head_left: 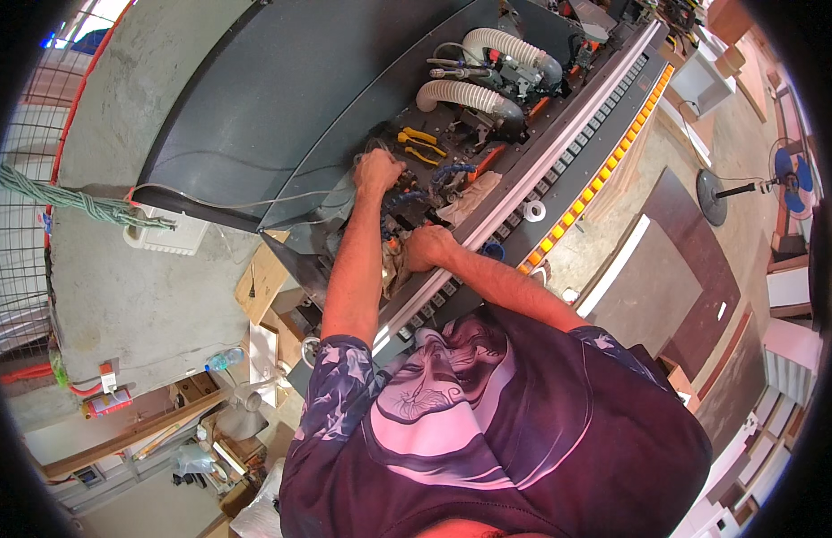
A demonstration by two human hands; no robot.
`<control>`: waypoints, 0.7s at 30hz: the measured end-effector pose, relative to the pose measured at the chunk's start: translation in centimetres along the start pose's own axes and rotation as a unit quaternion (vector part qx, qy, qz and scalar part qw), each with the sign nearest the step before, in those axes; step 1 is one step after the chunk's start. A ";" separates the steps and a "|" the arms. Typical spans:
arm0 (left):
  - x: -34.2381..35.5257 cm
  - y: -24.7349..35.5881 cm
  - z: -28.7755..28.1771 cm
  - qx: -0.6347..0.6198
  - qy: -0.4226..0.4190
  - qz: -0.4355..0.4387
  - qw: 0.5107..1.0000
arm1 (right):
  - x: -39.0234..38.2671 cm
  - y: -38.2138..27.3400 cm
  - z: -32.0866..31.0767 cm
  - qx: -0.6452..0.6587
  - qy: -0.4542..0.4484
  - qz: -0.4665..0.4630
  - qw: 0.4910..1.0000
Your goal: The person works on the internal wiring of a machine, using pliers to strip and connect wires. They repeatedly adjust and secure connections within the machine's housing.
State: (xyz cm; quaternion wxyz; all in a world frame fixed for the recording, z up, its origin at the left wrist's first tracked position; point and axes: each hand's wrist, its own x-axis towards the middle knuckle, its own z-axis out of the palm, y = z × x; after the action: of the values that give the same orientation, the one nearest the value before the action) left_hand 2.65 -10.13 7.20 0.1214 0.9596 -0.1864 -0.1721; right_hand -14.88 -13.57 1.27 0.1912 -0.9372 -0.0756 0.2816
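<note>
Both my arms reach into the open bay of a long grey machine [339, 148]. My left hand [377, 170] is closed at the back of the bay, by some thin clear tubing; whatever its fingers grip is hidden. Lower and closer to me, my right hand [427, 248] is curled among the mechanical parts beside a crumpled brown rag or paper [395, 272], its fingertips out of sight. Yellow-handled pliers [420, 142] lie just right of my left hand. Blue hoses [452, 172] and another crumpled brown piece [470, 199] sit between the hands and the front rail.
Two ribbed hoses [465, 92] arch over the mechanism farther along. A pale rail [541, 152] and a yellow-blocked strip [595, 175] run along the machine's front. A white roll [534, 211] sits on that front. Fans [716, 195] and boards [644, 278] stand at right.
</note>
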 end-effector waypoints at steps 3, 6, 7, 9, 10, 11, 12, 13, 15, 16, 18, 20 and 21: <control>0.1 0.2 0.1 0.016 0.004 -0.002 1.000 | -0.4 0.2 -0.5 0.009 -0.005 -0.002 1.000; 0.7 -0.5 0.6 0.063 0.016 -0.025 0.998 | -1.2 -0.4 -1.2 0.016 -0.004 0.007 1.000; 0.9 -0.7 0.7 0.070 0.018 -0.021 0.997 | -1.2 -0.4 -1.1 0.021 -0.002 0.015 1.000; 1.0 -1.4 0.9 0.061 0.031 0.008 0.998 | -1.0 -0.6 -1.1 0.009 -0.008 0.009 1.000; 0.6 -1.2 0.8 0.043 0.039 0.036 0.998 | -1.0 -0.4 -1.1 0.005 -0.012 0.010 1.000; 0.2 -0.9 0.7 0.025 0.047 0.064 0.997 | -1.1 -0.2 -1.1 0.014 -0.008 0.009 1.000; 0.1 -0.6 0.9 0.013 0.036 0.063 0.997 | -1.2 0.1 -1.1 0.023 -0.004 0.008 1.000; 0.1 -0.8 0.9 0.003 0.028 0.060 0.998 | -1.3 0.1 -1.2 0.031 0.001 0.003 1.000; 0.2 -1.1 1.0 0.010 0.026 0.057 0.998 | -1.2 -0.3 -1.3 0.008 -0.007 -0.003 1.000; 0.3 -1.4 1.0 0.029 0.033 0.057 0.997 | -0.8 -0.2 -1.0 -0.004 -0.009 -0.005 1.000; 0.7 -1.9 1.1 0.045 0.042 0.050 0.997 | -0.2 -0.1 -0.4 -0.012 -0.005 -0.008 1.000; 0.6 -2.1 1.2 0.040 0.041 0.033 0.998 | -0.4 -0.2 -0.6 -0.009 0.001 -0.005 1.000; 0.5 -2.3 1.3 0.030 0.054 0.041 0.997 | -0.7 -0.2 -0.7 -0.004 0.008 -0.002 1.000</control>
State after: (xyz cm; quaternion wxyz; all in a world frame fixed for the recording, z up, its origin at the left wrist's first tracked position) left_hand 3.35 -8.53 5.18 0.1096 0.9623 -0.2239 -0.1091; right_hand -15.08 -13.81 2.21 0.1889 -0.9399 -0.0768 0.2739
